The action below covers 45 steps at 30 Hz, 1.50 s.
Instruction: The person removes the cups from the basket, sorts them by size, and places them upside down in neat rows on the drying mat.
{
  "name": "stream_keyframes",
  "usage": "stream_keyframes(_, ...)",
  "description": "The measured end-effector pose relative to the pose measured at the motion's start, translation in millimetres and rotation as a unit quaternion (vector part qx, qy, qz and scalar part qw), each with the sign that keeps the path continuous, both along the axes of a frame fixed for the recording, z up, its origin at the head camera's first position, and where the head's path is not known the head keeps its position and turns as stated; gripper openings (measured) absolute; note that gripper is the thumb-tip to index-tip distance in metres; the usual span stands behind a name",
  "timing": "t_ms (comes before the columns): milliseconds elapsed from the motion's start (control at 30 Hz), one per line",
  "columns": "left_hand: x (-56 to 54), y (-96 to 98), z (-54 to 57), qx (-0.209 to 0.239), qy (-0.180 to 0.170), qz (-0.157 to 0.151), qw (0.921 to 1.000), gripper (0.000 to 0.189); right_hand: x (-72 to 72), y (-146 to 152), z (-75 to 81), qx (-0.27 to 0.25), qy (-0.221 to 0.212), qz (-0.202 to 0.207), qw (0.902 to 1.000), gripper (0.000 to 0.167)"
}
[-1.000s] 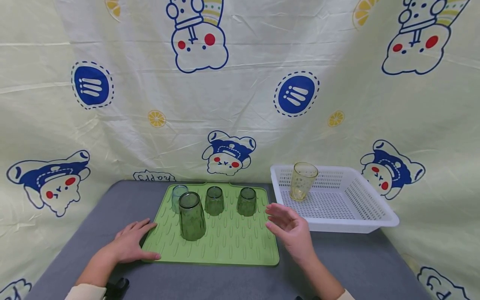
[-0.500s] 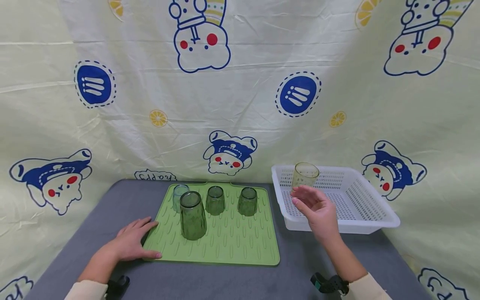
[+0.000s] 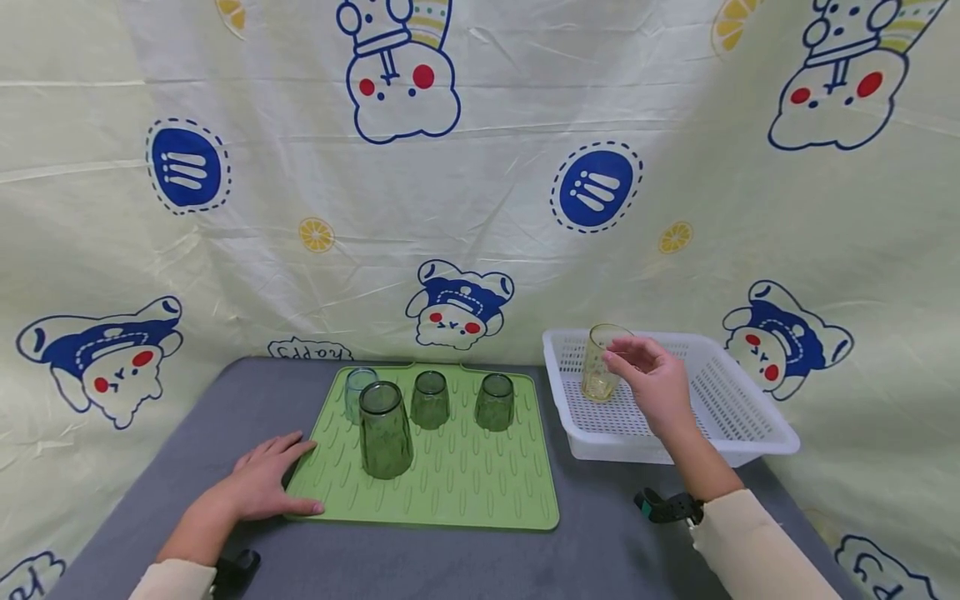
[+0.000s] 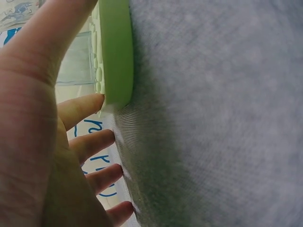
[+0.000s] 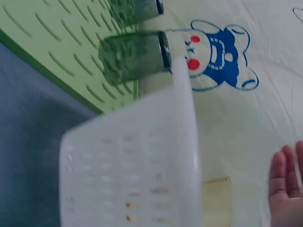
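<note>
Inside the white basket (image 3: 738, 417) stands an upright clear yellow glass (image 3: 597, 382). My right hand (image 3: 662, 392) is over the basket beside this glass, thumb and fingers near its rim; in the right wrist view the fingers (image 5: 278, 172) are apart from the yellow glass (image 5: 217, 203). My left hand (image 3: 262, 483) rests at the left edge of the green ribbed mat (image 3: 480, 500), fingers spread and thumb on its front left corner. On the mat are a tall green glass (image 3: 386, 442), two short green glasses (image 3: 430, 402) and a pale blue glass (image 3: 352, 398), partly hidden behind the tall one.
The basket's perforated wall (image 5: 128, 151) rises close to the mat's right side. A grey cloth (image 3: 420, 567) covers the table. Behind it hangs a pale printed curtain (image 3: 480, 192). A black strap device (image 3: 667, 506) is on the right wrist.
My right hand has moved right and away from me, from the mat's right edge to the yellow glass in the basket. The left hand and the glasses keep their places.
</note>
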<state>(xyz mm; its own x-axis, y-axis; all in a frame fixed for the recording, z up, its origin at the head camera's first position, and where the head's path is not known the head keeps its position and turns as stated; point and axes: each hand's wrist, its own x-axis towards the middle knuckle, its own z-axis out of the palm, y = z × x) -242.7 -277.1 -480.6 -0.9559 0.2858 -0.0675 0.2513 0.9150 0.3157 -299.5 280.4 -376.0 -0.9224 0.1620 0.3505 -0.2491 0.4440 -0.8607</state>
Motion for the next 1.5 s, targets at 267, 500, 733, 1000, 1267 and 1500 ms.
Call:
stream_keyframes(267, 2.0, -1.0, -1.2, 0.004, 0.01, 0.002, 0.9999, 0.104, -20.5, 11.4, 12.1, 0.066, -0.099, 0.021, 0.9927, 0.063)
stream_keyframes(500, 2.8, -1.3, 0.8, 0.009, 0.013, -0.002, 0.9999, 0.103, -38.2, 22.5, 14.3, 0.075, -0.131, 0.002, 0.9886, 0.071)
stream_keyframes(733, 2.8, -5.5, -0.5, 0.018, 0.011, -0.005, 0.9998, 0.101, -54.9, 31.6, 17.0, 0.091, -0.156, -0.003, 0.9836, 0.09)
stream_keyframes(1000, 2.1, -8.1, -2.5, 0.024, 0.024, -0.012, 0.9994, 0.1, -67.8, 38.6, 12.7, 0.104, -0.211, 0.031, 0.9715, 0.114)
stream_keyframes(1267, 2.9, -8.3, -1.2, 0.027, 0.03, -0.017, 0.999, 0.099, -77.4, 48.7, 0.6, 0.074, -0.247, 0.05, 0.9648, 0.12)
stream_keyframes(1500, 4.3, -8.3, -3.2, 0.036, 0.038, -0.019, 0.9984, 0.098, -85.3, 58.0, -9.9, 0.036, -0.252, 0.066, 0.9647, 0.124)
